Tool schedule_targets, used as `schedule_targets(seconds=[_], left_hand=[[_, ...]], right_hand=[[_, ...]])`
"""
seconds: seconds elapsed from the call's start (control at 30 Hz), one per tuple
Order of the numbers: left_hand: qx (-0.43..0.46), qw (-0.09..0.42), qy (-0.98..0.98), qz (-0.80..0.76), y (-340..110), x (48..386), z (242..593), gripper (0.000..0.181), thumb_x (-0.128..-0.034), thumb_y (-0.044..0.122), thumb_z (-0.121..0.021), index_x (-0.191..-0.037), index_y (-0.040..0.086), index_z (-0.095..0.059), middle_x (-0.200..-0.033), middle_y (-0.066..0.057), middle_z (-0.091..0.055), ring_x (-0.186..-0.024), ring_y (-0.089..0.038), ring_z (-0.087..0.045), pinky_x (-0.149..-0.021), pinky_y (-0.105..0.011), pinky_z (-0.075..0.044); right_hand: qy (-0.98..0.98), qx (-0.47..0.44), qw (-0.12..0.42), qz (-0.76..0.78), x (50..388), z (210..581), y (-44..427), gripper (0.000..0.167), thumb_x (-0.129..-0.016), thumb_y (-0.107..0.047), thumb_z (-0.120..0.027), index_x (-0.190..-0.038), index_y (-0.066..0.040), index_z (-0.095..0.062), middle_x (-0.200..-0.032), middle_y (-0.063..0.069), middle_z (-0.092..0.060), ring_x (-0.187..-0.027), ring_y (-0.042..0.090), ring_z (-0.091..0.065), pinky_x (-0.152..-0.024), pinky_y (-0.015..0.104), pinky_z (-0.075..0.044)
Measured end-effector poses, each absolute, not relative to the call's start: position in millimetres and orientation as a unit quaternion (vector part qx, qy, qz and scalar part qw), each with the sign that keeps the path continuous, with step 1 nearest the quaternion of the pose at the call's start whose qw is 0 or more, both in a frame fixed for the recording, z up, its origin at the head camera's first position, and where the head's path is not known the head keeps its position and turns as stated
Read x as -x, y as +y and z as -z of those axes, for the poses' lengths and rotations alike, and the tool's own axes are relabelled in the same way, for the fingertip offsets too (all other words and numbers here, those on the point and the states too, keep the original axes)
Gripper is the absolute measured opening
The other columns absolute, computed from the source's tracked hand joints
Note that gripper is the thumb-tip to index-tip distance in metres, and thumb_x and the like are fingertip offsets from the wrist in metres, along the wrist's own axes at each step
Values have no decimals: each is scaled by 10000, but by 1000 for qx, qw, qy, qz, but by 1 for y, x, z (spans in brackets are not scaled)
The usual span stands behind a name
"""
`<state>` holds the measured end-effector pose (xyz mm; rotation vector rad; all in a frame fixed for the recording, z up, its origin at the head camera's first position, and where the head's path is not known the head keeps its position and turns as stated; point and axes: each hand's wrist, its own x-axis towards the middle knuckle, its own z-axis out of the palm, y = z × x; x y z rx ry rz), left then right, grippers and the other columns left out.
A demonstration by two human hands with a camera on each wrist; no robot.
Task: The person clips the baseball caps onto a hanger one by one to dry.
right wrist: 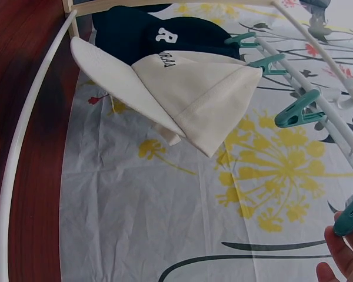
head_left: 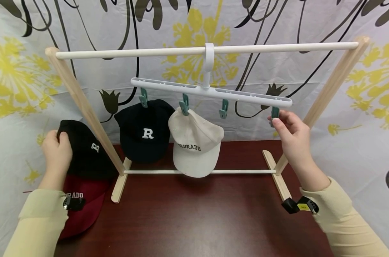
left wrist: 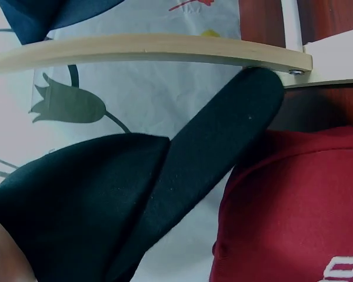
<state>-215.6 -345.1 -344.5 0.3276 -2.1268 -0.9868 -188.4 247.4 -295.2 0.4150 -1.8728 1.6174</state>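
At the left, my left hand (head_left: 56,151) pinches the top of a black cap (head_left: 86,153) with a white letter; its brim points down in the left wrist view, where the cap (left wrist: 88,194) is beside the rack's leg. My right hand (head_left: 294,139) pinches the end green clip (head_left: 275,112) of the white hanger (head_left: 245,97); the same clip (right wrist: 350,216) shows between fingertips in the right wrist view. From the hanger's other clips hang a black R cap (head_left: 146,139) and a cream cap (head_left: 197,142). Another green clip (head_left: 224,109) holds nothing.
A wooden rack (head_left: 81,103) with a white top rod (head_left: 278,47) bears the hanger and stands on the dark red table (head_left: 194,214). A red cap (head_left: 85,214) lies at the left, below the black cap. Patterned cloth (head_left: 342,117) hangs behind.
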Motion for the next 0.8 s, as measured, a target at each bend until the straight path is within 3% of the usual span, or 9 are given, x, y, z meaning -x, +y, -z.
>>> schedule_targets(seconds=[0.17, 0.6, 0.8], left_hand=[[-93, 391, -835, 375, -338, 207, 342, 301, -952, 122, -392, -915, -149, -516, -903, -270, -523, -848, -368, -466, -700, -349, -309], [-77, 414, -827, 372, -333, 191, 335, 255, -949, 141, -438, -815, -63, -511, -766, 25, -471, -698, -53, -405, -638, -264, -296], [-55, 417, -833, 359, -328, 186, 332, 233, -942, 124, -450, -809, -53, -522, -764, 1, -492, -692, -15, -401, -632, -268, -294]], right_hand=[[-715, -155, 313, -606, 188, 296, 248, 161, -949, -57, -581, -1066, 27, -651, -908, -13, -685, -859, 153, -617, -780, 199, -443], [-700, -166, 313, -620, 189, 300, 246, 147, -940, -26, -578, -1056, 23, -654, -898, -15, -686, -847, 114, -627, -796, 198, -458], [-707, -156, 310, -616, 188, 302, 246, 153, -944, -35, -576, -1063, 25, -650, -911, -18, -684, -863, 116, -626, -797, 195, -457]])
